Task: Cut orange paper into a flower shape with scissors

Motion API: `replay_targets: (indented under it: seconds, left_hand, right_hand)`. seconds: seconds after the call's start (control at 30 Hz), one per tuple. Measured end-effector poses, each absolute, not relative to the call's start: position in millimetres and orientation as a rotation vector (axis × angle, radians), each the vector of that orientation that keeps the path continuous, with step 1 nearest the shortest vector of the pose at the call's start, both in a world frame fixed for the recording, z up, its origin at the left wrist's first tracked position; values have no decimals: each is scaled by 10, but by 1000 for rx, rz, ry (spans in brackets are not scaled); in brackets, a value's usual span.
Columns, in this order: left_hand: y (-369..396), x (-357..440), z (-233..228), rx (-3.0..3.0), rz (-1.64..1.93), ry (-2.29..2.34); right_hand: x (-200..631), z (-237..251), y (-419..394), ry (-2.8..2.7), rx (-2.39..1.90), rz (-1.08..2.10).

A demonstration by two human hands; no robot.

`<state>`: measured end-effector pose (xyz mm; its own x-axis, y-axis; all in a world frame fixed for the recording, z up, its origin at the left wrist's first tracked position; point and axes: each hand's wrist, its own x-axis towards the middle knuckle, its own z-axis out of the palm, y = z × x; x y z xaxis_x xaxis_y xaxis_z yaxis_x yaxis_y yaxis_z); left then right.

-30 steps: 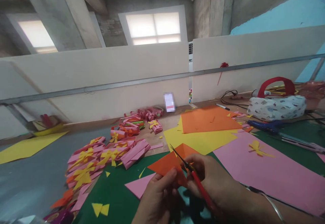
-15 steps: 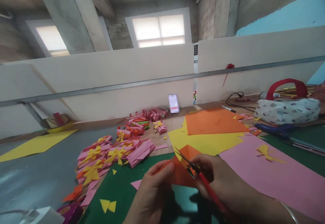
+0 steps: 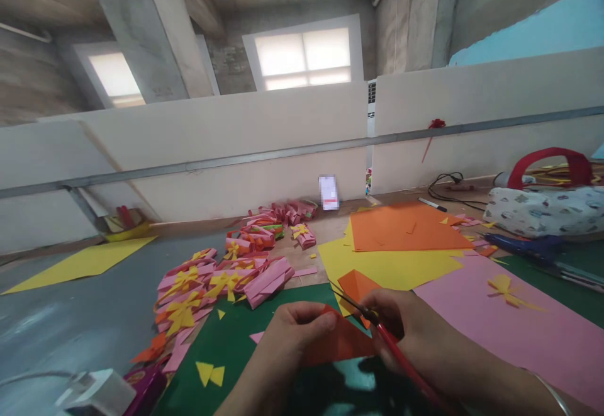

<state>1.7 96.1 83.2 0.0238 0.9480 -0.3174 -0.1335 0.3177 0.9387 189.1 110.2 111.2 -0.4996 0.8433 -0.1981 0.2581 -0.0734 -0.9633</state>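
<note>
Pinched between the thumb and fingers of my left hand [image 3: 295, 340] is a piece of folded orange paper [image 3: 342, 343]. My right hand [image 3: 406, 318] grips red-handled scissors [image 3: 409, 369], their dark, narrow blades pointing up and left between that piece and a second orange flap [image 3: 357, 285]. The flap touches the fingertips of my right hand; whether they pinch it is hidden. Below lies a green cutting mat [image 3: 255, 321], with a yellow paper bow shape [image 3: 210, 374] to the left of my left hand.
Pink paper bundles with yellow bows [image 3: 212, 284] are piled at the left. Ahead lie orange [image 3: 401, 227], yellow [image 3: 387, 265] and pink sheets [image 3: 472, 290]. A blue-handled tool [image 3: 528, 246] and a patterned pouch [image 3: 542, 211] sit at the right. A white plug adapter [image 3: 97, 394] is front left.
A gap has opened between the orange piece in my left hand and the flap beyond the blades. My left hand's piece has turned lower. The whole view has shifted slightly.
</note>
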Motion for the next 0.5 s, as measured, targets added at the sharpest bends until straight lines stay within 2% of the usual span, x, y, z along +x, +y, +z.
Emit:
replay_targets:
  seconds: [0.13,0.37,0.5]
  left_hand:
    - [952,19,876,861,1021,1228]
    - [936,-32,947,828,1066,1286]
    - [929,-32,1004,814,1082,1293]
  right_hand:
    - [1902,1071,1138,-1754,-1218,1607]
    - [1939,1072,1140,-1547,-1166,1903]
    - [2009,1190,1111,-1908,-1158,1735]
